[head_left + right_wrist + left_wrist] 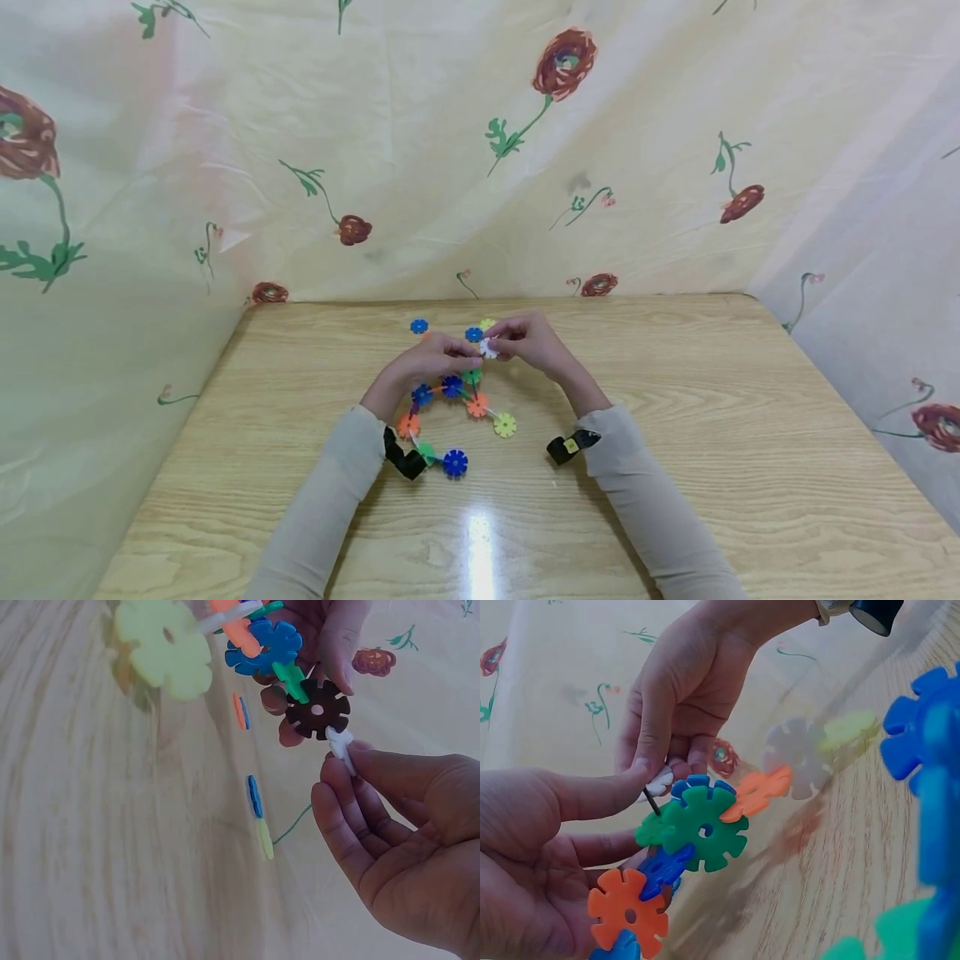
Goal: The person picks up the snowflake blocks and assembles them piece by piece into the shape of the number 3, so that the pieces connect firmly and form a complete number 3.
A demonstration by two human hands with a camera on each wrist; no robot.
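My left hand (437,356) holds one end of a chain of interlocking plastic snowflake discs, near a dark brown disc (319,710) and green discs (703,829). Between thumb and fingers, my right hand (531,342) pinches a white snowflake disc (340,746). This white disc touches the brown one's edge; how deep its slot sits cannot be told. From the hands the chain curves toward me, through an orange disc (477,406) and several blue ones, to a dark blue disc (455,463). A yellow disc (506,425) branches off to the right.
Beyond the hands lie two small joined pairs: a blue disc (419,326) with an orange one, and a blue disc (473,334) with a yellow one (487,324). A flowered cloth (420,167) hangs behind and beside the wooden table (675,500).
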